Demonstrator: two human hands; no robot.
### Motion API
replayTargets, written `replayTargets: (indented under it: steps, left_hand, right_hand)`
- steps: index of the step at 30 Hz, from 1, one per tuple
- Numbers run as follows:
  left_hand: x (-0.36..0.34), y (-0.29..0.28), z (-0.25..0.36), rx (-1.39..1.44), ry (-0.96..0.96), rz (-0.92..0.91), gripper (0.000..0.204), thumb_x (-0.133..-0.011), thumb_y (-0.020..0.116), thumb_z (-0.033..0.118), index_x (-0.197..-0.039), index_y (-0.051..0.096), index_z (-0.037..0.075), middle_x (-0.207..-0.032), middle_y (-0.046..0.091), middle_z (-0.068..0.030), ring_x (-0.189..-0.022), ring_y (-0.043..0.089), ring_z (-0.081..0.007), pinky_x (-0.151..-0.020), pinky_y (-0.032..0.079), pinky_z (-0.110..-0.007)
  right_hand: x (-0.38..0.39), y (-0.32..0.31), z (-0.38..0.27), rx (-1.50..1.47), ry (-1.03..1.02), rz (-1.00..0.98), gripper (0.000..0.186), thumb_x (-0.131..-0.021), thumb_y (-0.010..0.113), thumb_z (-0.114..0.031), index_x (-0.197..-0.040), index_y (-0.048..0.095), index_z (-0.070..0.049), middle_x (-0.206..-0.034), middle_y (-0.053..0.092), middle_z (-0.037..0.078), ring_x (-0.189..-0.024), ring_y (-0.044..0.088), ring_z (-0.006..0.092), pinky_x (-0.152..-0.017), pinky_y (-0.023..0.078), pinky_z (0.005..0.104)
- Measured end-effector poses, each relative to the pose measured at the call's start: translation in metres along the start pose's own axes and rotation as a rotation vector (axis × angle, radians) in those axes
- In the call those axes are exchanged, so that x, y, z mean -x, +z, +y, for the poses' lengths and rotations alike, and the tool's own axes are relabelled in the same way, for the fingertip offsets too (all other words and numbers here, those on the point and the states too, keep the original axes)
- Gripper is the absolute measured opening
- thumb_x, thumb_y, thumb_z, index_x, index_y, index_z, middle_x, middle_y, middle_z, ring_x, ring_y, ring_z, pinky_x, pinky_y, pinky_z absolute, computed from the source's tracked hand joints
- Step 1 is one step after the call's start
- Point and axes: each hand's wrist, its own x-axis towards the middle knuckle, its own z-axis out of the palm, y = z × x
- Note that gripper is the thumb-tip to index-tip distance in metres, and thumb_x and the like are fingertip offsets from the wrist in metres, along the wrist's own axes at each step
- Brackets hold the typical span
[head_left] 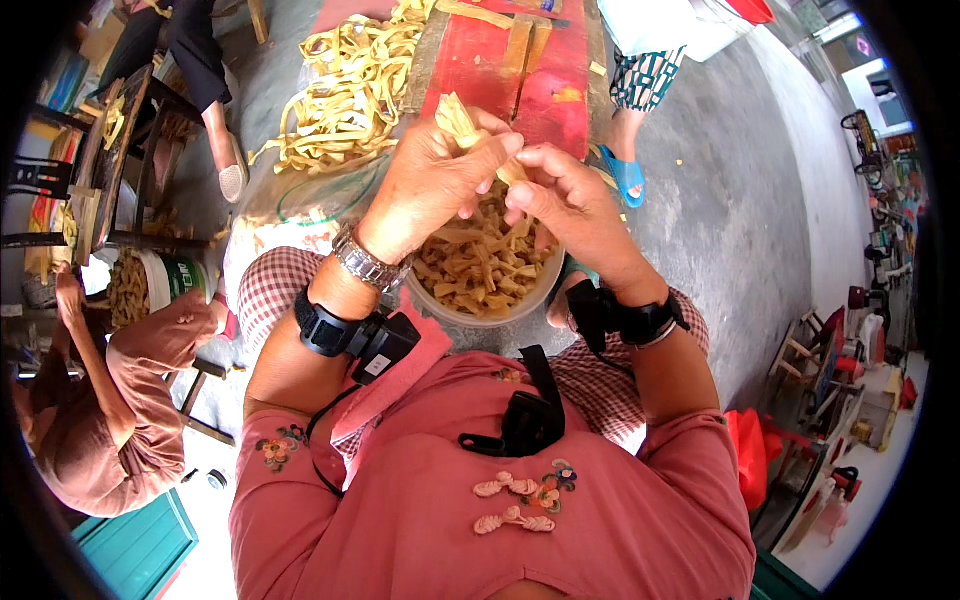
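Observation:
Both hands are raised close together at a low work surface. My left hand (pixel 428 188) is closed around a pale yellow, folded strip (pixel 457 118), whose loose end sticks up above the fingers. My right hand (pixel 578 208) pinches the lower end of the same strip between thumb and fingers. Right below them stands a round white tub (pixel 480 321) full of short yellow-brown pieces (pixel 478 262) that look like knotted strips. The fingers partly hide the middle of the strip.
Long yellow strips (pixel 345 95) lie heaped ahead on the left, beside a red-topped bench (pixel 555 105). A person in brown sits at the left near a white bucket (pixel 165 280). Someone's foot in a blue sandal (pixel 625 177) is at the right. Small furniture (pixel 830 400) lines the right wall.

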Motion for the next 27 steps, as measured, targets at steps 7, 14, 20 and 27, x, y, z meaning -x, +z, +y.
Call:
replayTargets:
  steps: [7, 14, 20, 27]
  left_hand:
    - [-0.005, -0.017, 0.014, 0.323, 0.068, 0.042, 0.008, -0.089, 0.059, 0.012, -0.088, 0.061, 0.005, -0.060, 0.046, 0.0052, -0.047, 0.037, -0.0023, -0.041, 0.036, -0.018]
    - [-0.048, -0.006, 0.024, 0.177, 0.183, 0.031, 0.007, -0.088, 0.058, 0.009, -0.085, 0.061, 0.003, -0.059, 0.048, 0.0037, -0.048, 0.042, -0.0029, -0.043, 0.042, -0.019]
    - [-0.089, -0.007, 0.001, -0.241, 0.374, 0.165, 0.017, -0.087, 0.062, 0.017, -0.077, 0.060, 0.003, -0.056, 0.051, 0.0023, -0.046, 0.046, -0.0054, -0.043, 0.042, -0.023]
    - [-0.087, -0.032, -0.037, -0.845, 0.545, 0.481, 0.019, -0.087, 0.059, 0.020, -0.082, 0.064, 0.002, -0.059, 0.064, -0.0098, -0.058, 0.067, -0.0181, -0.048, 0.050, -0.028]
  right_hand:
    - [0.002, -0.016, -0.004, 0.244, -0.315, 0.097, 0.033, -0.094, 0.050, -0.026, -0.075, 0.054, 0.000, -0.062, 0.049, 0.001, -0.059, 0.044, 0.0086, -0.054, 0.038, 0.0260]
    - [-0.020, -0.050, -0.037, 0.578, -0.301, 0.275, 0.033, -0.093, 0.050, -0.027, -0.077, 0.054, 0.001, -0.061, 0.052, 0.011, -0.054, 0.049, 0.0203, -0.052, 0.038, 0.0329]
    - [-0.051, -0.068, -0.026, 0.811, -0.388, 0.423, 0.028, -0.091, 0.052, -0.025, -0.082, 0.056, 0.000, -0.065, 0.051, 0.016, -0.061, 0.051, 0.0306, -0.055, 0.039, 0.0397]
    - [-0.050, -0.061, 0.011, 0.786, -0.256, 0.426, 0.022, -0.090, 0.052, -0.023, -0.083, 0.058, -0.003, -0.068, 0.057, 0.019, -0.066, 0.055, 0.0386, -0.058, 0.041, 0.0448]
